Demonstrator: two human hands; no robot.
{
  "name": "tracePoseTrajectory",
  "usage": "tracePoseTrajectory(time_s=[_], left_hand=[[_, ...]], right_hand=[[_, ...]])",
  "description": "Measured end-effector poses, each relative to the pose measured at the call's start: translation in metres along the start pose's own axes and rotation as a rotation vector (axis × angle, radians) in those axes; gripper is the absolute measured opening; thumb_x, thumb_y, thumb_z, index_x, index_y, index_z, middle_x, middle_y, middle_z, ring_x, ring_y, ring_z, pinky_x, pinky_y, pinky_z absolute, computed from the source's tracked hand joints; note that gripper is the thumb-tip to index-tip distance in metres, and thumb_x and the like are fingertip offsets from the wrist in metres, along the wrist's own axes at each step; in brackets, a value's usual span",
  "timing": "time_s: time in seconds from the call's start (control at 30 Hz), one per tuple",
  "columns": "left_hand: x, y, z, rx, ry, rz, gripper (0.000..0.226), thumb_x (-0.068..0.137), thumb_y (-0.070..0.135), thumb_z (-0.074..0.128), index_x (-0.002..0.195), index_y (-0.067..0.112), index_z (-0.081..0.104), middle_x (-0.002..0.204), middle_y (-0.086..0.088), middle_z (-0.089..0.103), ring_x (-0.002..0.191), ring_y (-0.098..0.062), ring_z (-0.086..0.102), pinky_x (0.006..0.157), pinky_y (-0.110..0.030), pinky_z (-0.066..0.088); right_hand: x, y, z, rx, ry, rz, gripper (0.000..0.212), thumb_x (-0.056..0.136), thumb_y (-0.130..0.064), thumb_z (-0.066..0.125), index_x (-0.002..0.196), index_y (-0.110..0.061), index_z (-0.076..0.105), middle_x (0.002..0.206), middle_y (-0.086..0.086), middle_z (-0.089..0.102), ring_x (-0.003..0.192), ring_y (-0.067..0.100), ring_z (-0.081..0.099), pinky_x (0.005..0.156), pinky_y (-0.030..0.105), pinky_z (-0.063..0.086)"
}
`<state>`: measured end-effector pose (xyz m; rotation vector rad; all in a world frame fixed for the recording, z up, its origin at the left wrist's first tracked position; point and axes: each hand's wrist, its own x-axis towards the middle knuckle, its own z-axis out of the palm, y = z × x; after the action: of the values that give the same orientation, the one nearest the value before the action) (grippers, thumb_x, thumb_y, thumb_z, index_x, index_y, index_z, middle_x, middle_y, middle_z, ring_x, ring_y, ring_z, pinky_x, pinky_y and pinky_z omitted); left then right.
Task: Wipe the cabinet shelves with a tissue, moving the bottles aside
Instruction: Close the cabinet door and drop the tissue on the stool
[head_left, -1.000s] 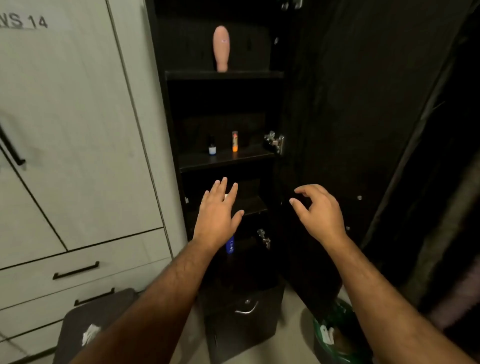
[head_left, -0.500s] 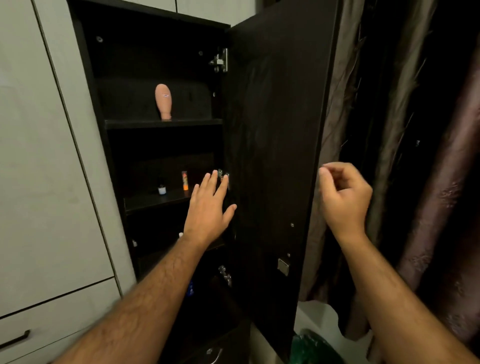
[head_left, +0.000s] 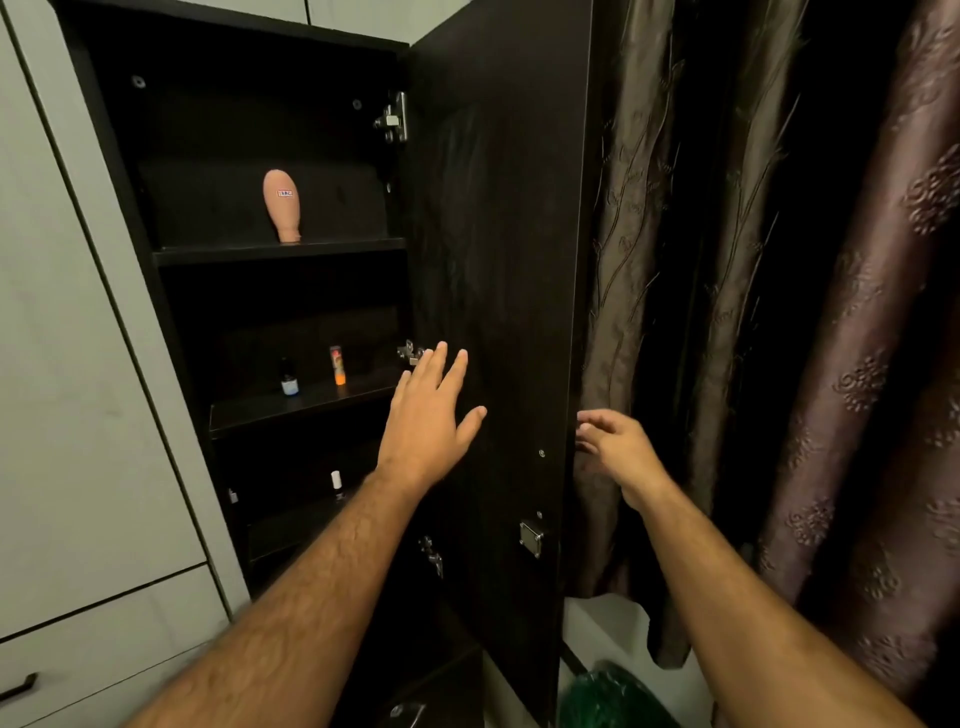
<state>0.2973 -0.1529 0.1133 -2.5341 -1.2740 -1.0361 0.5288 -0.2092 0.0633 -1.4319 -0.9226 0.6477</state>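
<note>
Reaching with both hands empty, left hand (head_left: 429, 415) flat, right hand (head_left: 615, 451) loose at the door (head_left: 498, 260) edge, exposing the shelves (head_left: 280, 252) for wiping.

head view, close, facing open cabinet (head_left: 249, 312)

We note the tall dark cabinet door (head_left: 498, 312) as matt wood grain, faintly streaked. Its small hinges (head_left: 395, 117) read as bright polished metal. The pale wardrobe panel (head_left: 67, 364) beside it looks smooth and matt. The brown patterned curtain (head_left: 857, 338) is cloth with a satin sheen. The peach inverted bottle (head_left: 281, 205) looks like smooth plastic.
</note>
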Motion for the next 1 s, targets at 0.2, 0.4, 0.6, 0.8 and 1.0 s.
tracePoseTrajectory(time_s=[0.2, 0.4, 0.6, 0.8, 1.0], left_hand=[[0.003, 0.018, 0.008, -0.015, -0.017, -0.008, 0.07, 0.096, 0.047, 0.049, 0.154, 0.025, 0.016, 0.163, -0.001, 0.009, 0.15, -0.016, 0.005, 0.122, -0.038, 0.007], [0.004, 0.026, 0.013, -0.054, -0.04, -0.005, 0.071, 0.095, 0.053, 0.046, 0.154, 0.026, 0.015, 0.163, 0.001, 0.008, 0.149, -0.013, 0.003, 0.122, -0.038, 0.005], [0.0, 0.03, 0.014, -0.139, -0.047, 0.017, 0.076, 0.092, 0.063, 0.041, 0.154, 0.027, 0.014, 0.163, 0.004, 0.008, 0.149, -0.009, 0.001, 0.121, -0.034, 0.001], [-0.009, 0.019, 0.004, -0.196, -0.017, 0.031, 0.085, 0.084, 0.072, 0.042, 0.153, 0.028, 0.017, 0.162, 0.006, 0.011, 0.148, -0.006, 0.002, 0.122, -0.037, 0.002], [-0.022, -0.01, -0.011, -0.223, 0.053, -0.001, 0.09, 0.079, 0.075, 0.046, 0.152, 0.03, 0.021, 0.161, 0.008, 0.015, 0.144, 0.0, 0.006, 0.118, -0.03, 0.0]], right_hand=[[0.0, 0.016, 0.014, -0.036, -0.245, 0.104, 0.021, 0.099, -0.018, 0.051, 0.108, -0.02, 0.07, 0.104, 0.002, 0.074, 0.1, 0.018, 0.069, 0.092, 0.037, 0.053], [-0.009, 0.024, 0.019, 0.057, -0.279, 0.094, 0.025, 0.098, -0.031, 0.053, 0.108, -0.018, 0.071, 0.101, -0.001, 0.075, 0.099, 0.015, 0.069, 0.083, 0.03, 0.05], [-0.021, 0.031, 0.025, 0.088, -0.266, 0.054, 0.032, 0.099, -0.037, 0.051, 0.101, -0.014, 0.073, 0.098, 0.005, 0.075, 0.093, 0.019, 0.072, 0.084, 0.033, 0.055], [-0.037, 0.037, 0.047, 0.07, -0.296, 0.022, 0.035, 0.101, -0.035, 0.049, 0.096, -0.008, 0.071, 0.087, 0.013, 0.072, 0.08, 0.025, 0.069, 0.074, 0.038, 0.055], [-0.06, 0.037, 0.079, 0.1, -0.304, -0.022, 0.03, 0.101, -0.029, 0.051, 0.093, -0.01, 0.074, 0.088, 0.01, 0.073, 0.077, 0.015, 0.068, 0.066, 0.025, 0.052]])
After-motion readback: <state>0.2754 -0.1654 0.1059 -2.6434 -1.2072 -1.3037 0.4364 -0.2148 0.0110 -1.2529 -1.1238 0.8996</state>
